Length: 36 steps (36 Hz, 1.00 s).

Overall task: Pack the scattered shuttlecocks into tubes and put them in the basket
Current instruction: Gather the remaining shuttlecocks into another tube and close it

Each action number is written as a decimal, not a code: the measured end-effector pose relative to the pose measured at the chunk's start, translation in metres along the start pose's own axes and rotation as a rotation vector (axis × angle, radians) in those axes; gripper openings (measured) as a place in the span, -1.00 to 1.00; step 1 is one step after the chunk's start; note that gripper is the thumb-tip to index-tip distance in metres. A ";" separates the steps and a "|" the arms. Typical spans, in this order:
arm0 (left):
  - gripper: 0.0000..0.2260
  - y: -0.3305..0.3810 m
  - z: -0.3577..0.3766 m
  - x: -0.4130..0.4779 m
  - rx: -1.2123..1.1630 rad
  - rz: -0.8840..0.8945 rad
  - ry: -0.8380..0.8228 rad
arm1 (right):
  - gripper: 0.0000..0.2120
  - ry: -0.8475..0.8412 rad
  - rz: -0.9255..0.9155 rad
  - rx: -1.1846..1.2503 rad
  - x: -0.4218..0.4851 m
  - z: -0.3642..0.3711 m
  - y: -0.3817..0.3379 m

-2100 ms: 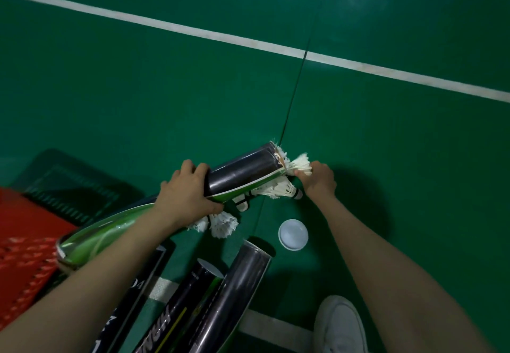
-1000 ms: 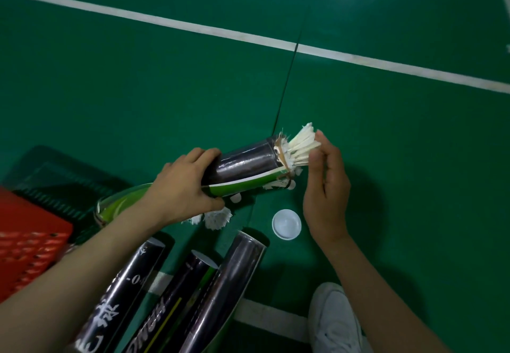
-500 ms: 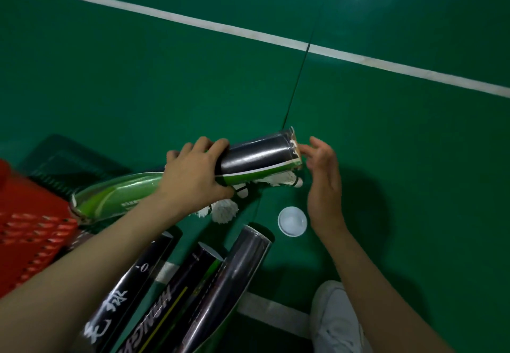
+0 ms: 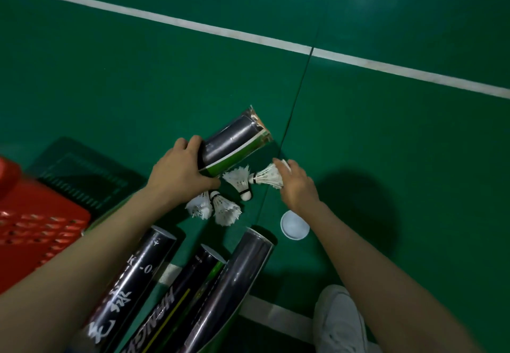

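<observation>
1. Left hand [image 4: 179, 179] grips shuttlecock tube [image 4: 234, 143], frame centre.
2. Right hand [image 4: 298, 187] pinches shuttlecock [image 4: 266, 179] by feathers, just right of tube.
3. Featherlight, feathers crush easily; hold gently, probably nearer cork.

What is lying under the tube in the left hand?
Three loose shuttlecocks on the green floor; the right hand grips a fourth shuttlecock. The left hand and forearm hide the floor under the tube's rear.
</observation>
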State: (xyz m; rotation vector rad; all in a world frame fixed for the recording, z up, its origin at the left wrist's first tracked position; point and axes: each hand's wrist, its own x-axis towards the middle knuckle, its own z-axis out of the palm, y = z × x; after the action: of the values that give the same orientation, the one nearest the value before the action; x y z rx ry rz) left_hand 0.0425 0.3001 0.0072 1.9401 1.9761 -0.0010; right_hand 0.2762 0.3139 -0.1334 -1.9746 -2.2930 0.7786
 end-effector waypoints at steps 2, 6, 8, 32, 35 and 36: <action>-0.31 -0.003 0.001 -0.001 0.014 -0.009 -0.026 | -0.38 0.069 0.053 0.081 -0.002 0.000 0.005; -0.32 -0.008 0.005 -0.002 0.065 -0.010 -0.092 | -0.34 0.137 0.059 0.074 -0.015 0.004 0.014; -0.33 -0.008 0.005 -0.004 0.099 -0.012 -0.133 | -0.28 0.099 0.080 0.077 -0.025 0.002 0.017; -0.27 0.004 0.009 -0.004 0.006 0.162 -0.166 | -0.96 0.433 0.041 1.237 -0.074 -0.080 -0.022; -0.25 0.003 0.008 -0.005 -0.059 0.167 -0.154 | -0.85 0.466 0.003 1.190 -0.073 -0.082 -0.022; -0.24 0.003 0.008 -0.006 -0.072 0.171 -0.152 | -0.83 0.485 -0.009 1.193 -0.073 -0.084 -0.022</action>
State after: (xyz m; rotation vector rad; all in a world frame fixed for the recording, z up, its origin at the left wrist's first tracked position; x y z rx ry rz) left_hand 0.0476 0.2926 0.0022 1.9935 1.6875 -0.0307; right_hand 0.2986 0.2737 -0.0294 -1.3253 -1.0744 1.1108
